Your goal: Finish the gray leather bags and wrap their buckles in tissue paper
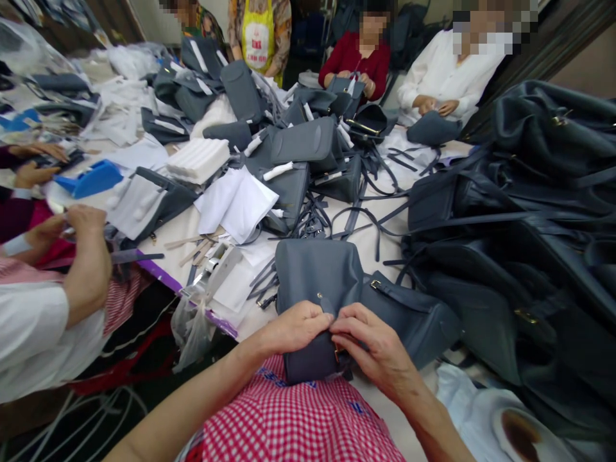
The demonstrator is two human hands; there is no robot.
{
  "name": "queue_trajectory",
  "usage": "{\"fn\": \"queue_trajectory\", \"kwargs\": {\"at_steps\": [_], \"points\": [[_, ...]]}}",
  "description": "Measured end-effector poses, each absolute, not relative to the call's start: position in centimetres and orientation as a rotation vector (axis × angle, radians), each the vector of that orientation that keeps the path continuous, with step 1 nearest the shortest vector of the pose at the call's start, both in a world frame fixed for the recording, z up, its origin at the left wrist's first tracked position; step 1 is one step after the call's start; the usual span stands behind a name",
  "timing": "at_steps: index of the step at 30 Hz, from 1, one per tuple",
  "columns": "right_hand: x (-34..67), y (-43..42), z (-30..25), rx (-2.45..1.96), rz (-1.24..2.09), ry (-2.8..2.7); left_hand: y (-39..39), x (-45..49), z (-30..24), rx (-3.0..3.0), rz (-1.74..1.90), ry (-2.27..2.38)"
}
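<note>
A dark grey-blue handbag (317,269) lies at the table edge in front of me, its lower part against my checked apron. A short strap (328,305) of the same colour crosses its front, below a small metal stud. My left hand (305,323) is closed, thumb and fingers pinching at this strap. Just to its right, my right hand (366,335) is also closed, its fingertips pinched on the strap beside a small gold buckle (337,353). The fingers hide the strap's end. A second bag with a buckled strap (409,308) lies against the right side.
Dark bags (524,256) are heaped high on the right. More bags (308,144), loose straps (312,221) and white paper (238,202) cover the table ahead. A cup (524,430) sits at lower right. Co-workers work at the left and across the table.
</note>
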State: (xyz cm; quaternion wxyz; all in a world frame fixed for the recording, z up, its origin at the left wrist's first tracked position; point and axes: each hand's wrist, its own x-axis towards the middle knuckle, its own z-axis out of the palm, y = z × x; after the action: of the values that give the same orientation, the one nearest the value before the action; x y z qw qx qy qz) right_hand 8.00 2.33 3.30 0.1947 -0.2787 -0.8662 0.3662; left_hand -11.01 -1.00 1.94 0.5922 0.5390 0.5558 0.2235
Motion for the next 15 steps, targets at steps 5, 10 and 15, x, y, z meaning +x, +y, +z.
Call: {"fn": "queue_trajectory", "kwargs": {"at_steps": [5, 10, 15], "points": [[7.9, 3.5, 4.3, -0.759, 1.119, -2.571, -1.0, -10.7, 2.2, 1.371, 0.478, 1.315], [7.5, 4.5, 4.8, -0.656, 1.093, -2.701, -1.1, -10.8, 1.9, 1.364, 0.488, 1.292], [7.2, 4.3, 3.8, -0.624, 1.028, -2.660, -1.2, -11.0, 1.4, 1.384, 0.514, 1.357]]}}
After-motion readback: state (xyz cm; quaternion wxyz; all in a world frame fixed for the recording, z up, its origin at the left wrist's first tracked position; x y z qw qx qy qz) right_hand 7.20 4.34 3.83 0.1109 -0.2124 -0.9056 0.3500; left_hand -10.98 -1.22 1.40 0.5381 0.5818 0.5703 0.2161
